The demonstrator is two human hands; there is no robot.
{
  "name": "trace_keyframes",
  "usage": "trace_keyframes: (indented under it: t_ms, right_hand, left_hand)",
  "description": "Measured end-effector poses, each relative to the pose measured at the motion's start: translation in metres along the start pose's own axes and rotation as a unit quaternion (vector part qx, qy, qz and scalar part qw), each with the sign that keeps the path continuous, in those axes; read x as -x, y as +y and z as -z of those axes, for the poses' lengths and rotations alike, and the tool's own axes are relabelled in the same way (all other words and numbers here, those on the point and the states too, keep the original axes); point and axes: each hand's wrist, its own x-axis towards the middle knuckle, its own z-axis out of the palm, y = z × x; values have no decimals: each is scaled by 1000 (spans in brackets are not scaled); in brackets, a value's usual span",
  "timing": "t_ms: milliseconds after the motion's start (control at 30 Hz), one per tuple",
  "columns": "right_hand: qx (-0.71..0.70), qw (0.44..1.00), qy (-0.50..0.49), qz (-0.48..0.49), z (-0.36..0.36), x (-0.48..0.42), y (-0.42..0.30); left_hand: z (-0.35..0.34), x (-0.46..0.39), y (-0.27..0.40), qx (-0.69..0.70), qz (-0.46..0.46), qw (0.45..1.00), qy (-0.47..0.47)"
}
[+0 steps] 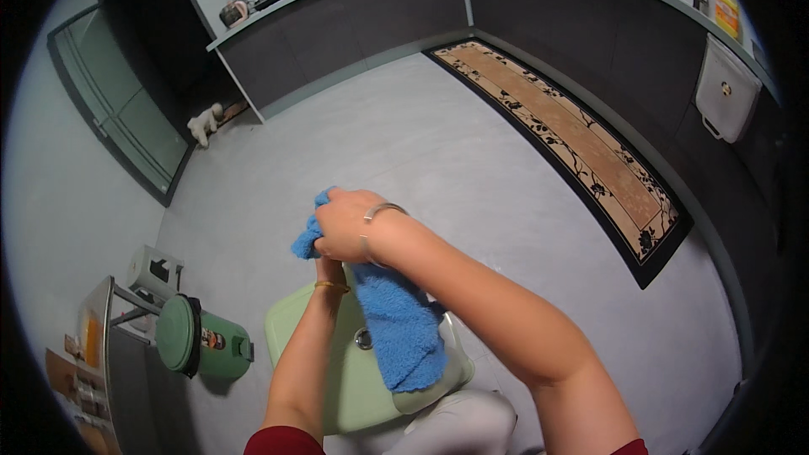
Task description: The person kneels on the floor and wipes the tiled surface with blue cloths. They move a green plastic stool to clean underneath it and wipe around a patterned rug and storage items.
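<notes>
A blue terry cloth (404,328) is bunched in my right hand (347,224), which wears a silver cuff at the wrist. Folds of it stick out past the fingers on the left, and a long piece hangs down below the wrist. My left hand (328,267) comes up from below, a thin gold band on its wrist. The right hand covers most of it, so its fingers and grip are hidden. Under both arms stands a light-green plastic stool or box (303,360) with a round fitting (363,338) in its flat top; the cloth's lower end overlaps its right side.
Left of it, a green pedal bin (221,344) stands beside a small table (109,328) and a grey stool (148,268). A patterned runner (562,120) lies along dark kitchen cabinets (354,25). By the doorway is a white dog-like figure (205,125). A bent knee (468,423) shows below.
</notes>
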Motion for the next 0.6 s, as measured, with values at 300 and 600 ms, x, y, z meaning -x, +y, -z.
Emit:
trace_keyframes:
  t_ms: [300,600]
  right_hand:
    - [-93,866,305,385,-111,169,11]
    - [45,868,296,396,-238,205,96]
  left_hand:
    - [17,6,26,1,-23,1000,16]
    - [-3,6,20,-38,-2,999,10]
